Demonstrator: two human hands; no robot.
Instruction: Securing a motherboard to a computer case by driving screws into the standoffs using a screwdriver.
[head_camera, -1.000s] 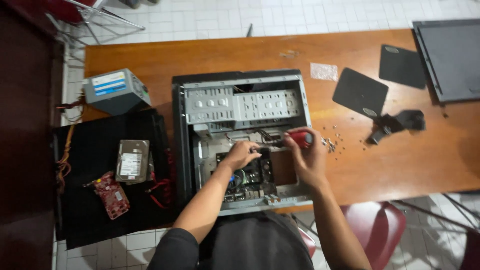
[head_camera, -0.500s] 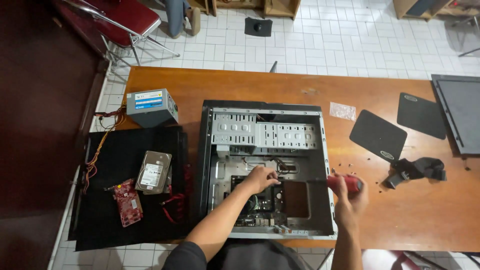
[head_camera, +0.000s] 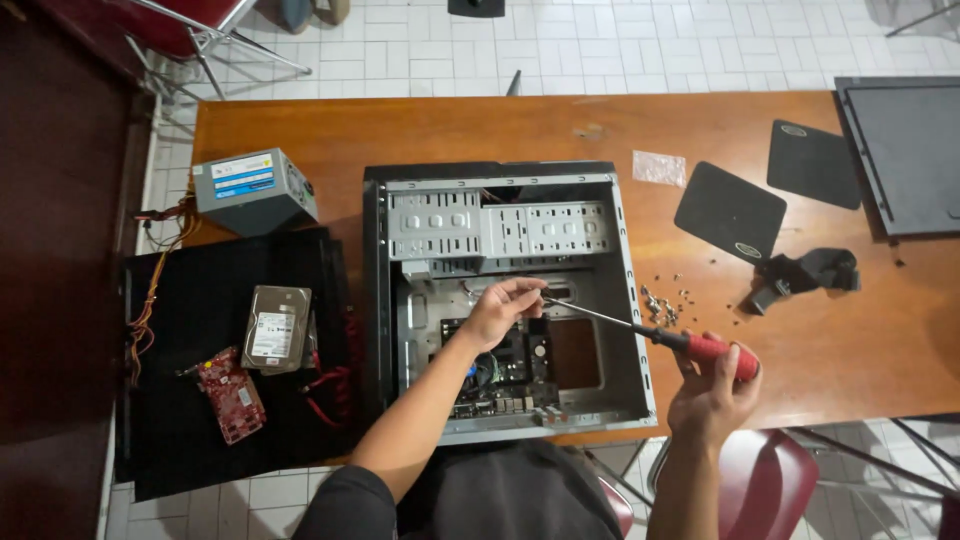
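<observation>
Wooden tabletop (head_camera: 450, 130) carries an open computer case (head_camera: 505, 300); the right hand (head_camera: 712, 392) grips a red-handled screwdriver (head_camera: 655, 335), the left hand (head_camera: 500, 308) pinching its tip inside the case.

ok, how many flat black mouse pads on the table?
2. One flat black mouse pad lies right of the open grey computer case, above the loose screws. The other black mouse pad lies further right, beside the dark side panel. None seems hidden.
</observation>
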